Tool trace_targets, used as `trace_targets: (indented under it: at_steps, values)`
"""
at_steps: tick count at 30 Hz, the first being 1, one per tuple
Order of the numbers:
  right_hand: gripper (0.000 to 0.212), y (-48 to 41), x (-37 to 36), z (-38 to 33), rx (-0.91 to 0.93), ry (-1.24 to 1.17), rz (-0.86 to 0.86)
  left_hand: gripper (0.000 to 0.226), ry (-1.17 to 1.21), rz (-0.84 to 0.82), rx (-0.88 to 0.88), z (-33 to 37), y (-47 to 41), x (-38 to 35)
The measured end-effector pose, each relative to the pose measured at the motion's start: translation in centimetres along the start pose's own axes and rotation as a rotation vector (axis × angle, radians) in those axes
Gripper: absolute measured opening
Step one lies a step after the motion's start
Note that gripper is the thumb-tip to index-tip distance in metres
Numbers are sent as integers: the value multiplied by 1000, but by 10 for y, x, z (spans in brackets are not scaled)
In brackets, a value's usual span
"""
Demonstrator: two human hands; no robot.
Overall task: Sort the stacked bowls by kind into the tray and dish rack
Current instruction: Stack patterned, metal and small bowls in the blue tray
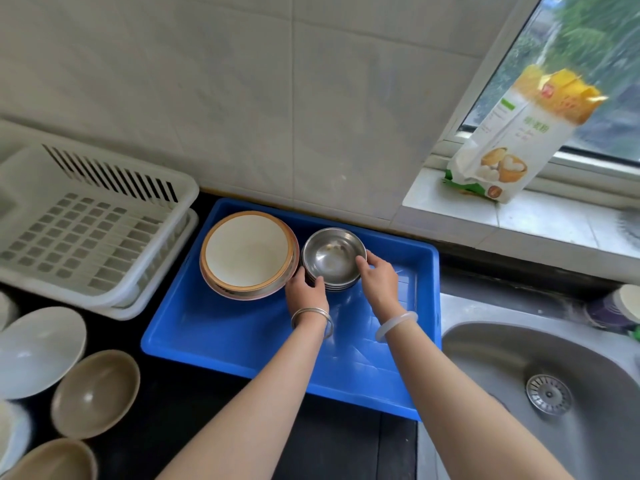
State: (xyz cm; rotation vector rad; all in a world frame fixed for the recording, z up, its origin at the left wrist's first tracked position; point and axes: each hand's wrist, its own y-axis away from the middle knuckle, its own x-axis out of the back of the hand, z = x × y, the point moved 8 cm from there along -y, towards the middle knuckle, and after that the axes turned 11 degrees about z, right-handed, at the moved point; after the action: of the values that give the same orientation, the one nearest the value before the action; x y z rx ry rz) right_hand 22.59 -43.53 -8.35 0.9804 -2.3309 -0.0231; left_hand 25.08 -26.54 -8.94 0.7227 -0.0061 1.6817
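A stack of steel bowls [331,258] stands in the far part of the blue tray [242,337]. My left hand [306,291] grips the stack's near left side and my right hand [377,275] grips its right rim. Beside it, to the left in the tray, sits a stack of cream plates with brown rims [247,254]. The white dish rack [86,226] stands left of the tray with nothing in it. A white bowl [38,351] and tan bowls [95,393] rest on the dark counter at the lower left.
A steel sink [547,393] with a drain strainer lies to the right of the tray. A flour bag [512,136] leans on the tiled window sill at the upper right. A tiled wall rises directly behind the tray.
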Motion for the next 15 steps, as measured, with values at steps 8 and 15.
trace_targets:
  at_steps: [8, 15]
  values:
    - [32, 21, 13, 1, 58, 44, -36, 44, 132, -157, 57, -8, 10, 14]
    - [21, 83, 16, -5, 90, -2, -90, 33, 49, -83, -99, -24, 30, 91]
